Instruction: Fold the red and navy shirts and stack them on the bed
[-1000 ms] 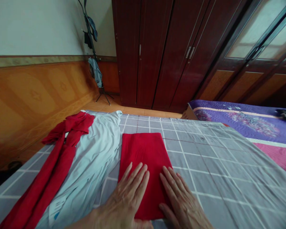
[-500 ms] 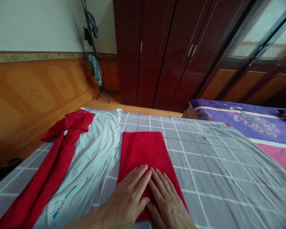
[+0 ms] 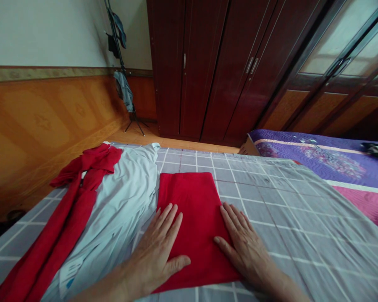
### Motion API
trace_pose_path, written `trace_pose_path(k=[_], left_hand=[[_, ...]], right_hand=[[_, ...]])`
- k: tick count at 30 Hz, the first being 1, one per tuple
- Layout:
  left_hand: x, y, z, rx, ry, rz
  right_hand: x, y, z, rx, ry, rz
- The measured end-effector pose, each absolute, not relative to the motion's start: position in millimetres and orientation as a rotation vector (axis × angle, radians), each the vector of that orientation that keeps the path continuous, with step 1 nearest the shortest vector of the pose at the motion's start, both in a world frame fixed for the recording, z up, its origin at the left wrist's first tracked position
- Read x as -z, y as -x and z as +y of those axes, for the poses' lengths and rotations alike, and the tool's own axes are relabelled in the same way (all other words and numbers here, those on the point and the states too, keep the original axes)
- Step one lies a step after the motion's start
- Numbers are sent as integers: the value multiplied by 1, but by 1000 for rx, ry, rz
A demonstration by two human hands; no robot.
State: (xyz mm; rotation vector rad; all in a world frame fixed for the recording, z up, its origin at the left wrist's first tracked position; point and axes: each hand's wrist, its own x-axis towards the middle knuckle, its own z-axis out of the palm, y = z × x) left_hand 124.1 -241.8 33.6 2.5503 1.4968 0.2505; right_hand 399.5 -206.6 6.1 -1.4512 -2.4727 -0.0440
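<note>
At lower centre, left hand (image 3: 159, 247) and right hand (image 3: 244, 243) lie flat, pinching nothing, on the red cloth (image 3: 197, 226); smooth evenly, without dragging.

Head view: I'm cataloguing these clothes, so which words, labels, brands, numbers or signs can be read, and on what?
No text can be read for certain.
Pale blue garment: faint marks with a small blue patch near its closest end; too blurred to read.
Long red garment: a small white patch; no lettering can be made out.
Flat red cloth: no text visible.
</note>
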Motion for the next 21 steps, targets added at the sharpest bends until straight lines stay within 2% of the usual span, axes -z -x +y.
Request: trace_pose_path(k=[3, 9, 13, 18, 21], left_hand=[[-32, -119, -232, -346, -2503, 1595], [-19, -115, -228, -355, -2554, 1558], [-14, -116, -230, -336, -2541, 1620], [-13, -116, -230, -344, -2553, 1642], [-16, -116, -230, -316, -2544, 1646]], right_hand=[[-10, -396, -201, 31, 1501, -2402], [-26, -357, -177, -149, 1211, -2624], [-31, -336, -151, -102, 1349, -2573], [-37, -307, -140, -183, 1058, -2726], [-36, -300, -119, -163, 1136, -2719]])
